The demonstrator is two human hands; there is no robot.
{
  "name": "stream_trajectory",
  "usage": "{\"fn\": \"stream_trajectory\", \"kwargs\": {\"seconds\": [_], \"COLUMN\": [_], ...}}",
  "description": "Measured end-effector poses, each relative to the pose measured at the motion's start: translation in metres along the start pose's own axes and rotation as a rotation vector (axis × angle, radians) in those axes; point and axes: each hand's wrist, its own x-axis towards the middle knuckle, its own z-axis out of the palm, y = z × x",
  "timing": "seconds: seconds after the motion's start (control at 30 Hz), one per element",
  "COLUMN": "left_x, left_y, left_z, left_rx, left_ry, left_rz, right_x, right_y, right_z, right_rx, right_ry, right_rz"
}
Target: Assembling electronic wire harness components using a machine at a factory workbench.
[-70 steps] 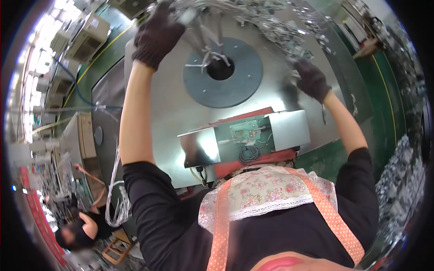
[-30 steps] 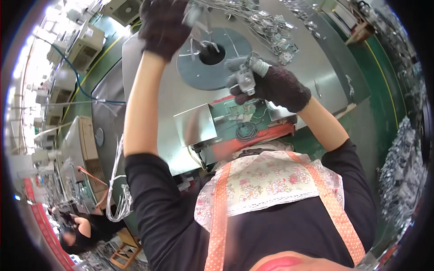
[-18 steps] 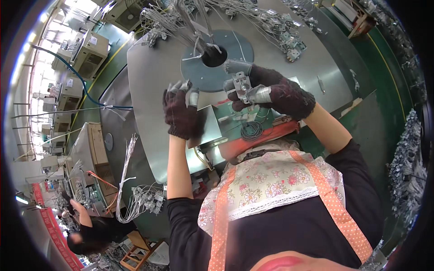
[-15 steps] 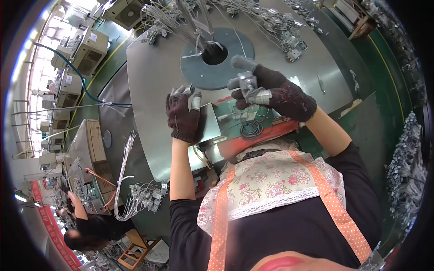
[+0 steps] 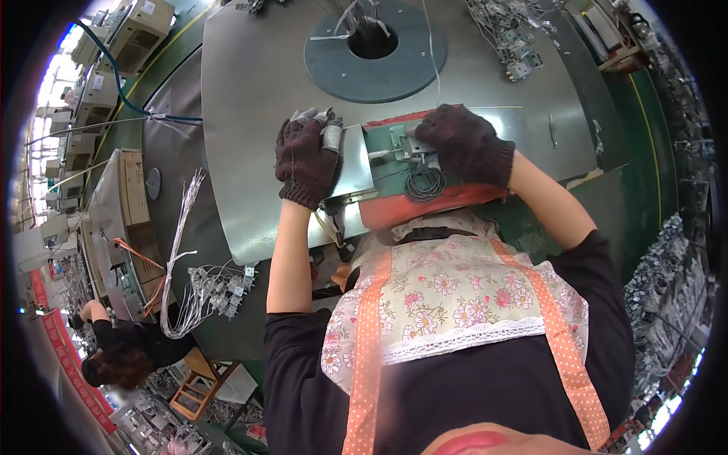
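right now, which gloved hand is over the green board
The right hand is over the green board; the left hand is at the shiny metal plate further left.

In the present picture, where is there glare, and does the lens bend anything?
Head view: white glare on the metal table just beyond the right hand; head view: windows at far left washed out; head view: scene curves toward its black rim; head view: left hand fairly sharp.

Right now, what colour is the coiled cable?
The cable is dark grey; head view shows it best.
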Motion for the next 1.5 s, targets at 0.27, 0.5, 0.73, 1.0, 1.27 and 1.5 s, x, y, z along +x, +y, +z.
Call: {"fn": "stream_trajectory", "kwargs": {"seconds": [0.27,0.5,0.73,1.0,1.27,1.5], "left_x": [-0.001,0.003,0.011,0.009,0.000,-0.003], "left_y": [0.002,0.023,0.074,0.104,0.103,0.099], "left_z": [-0.001,-0.001,0.027,0.042,0.049,0.051], "left_rx": [0.000,0.102,-0.035,0.006,0.083,0.047], "left_ry": [0.003,0.019,-0.175,-0.351,-0.317,-0.328], "left_rz": [-0.023,0.124,0.459,0.433,0.340,0.318], "right_x": [0.025,0.009,-0.004,-0.009,-0.047,-0.088], "right_y": [-0.009,-0.013,-0.020,0.002,0.173,0.212], "right_z": [0.005,0.039,0.044,0.030,0.001,0.056], "right_rx": [-0.128,-0.009,0.125,0.420,0.035,-0.361], "right_ry": [-0.053,0.078,0.259,0.379,0.637,0.569], "right_rz": [-0.034,0.150,0.108,-0.108,0.128,0.457]}}
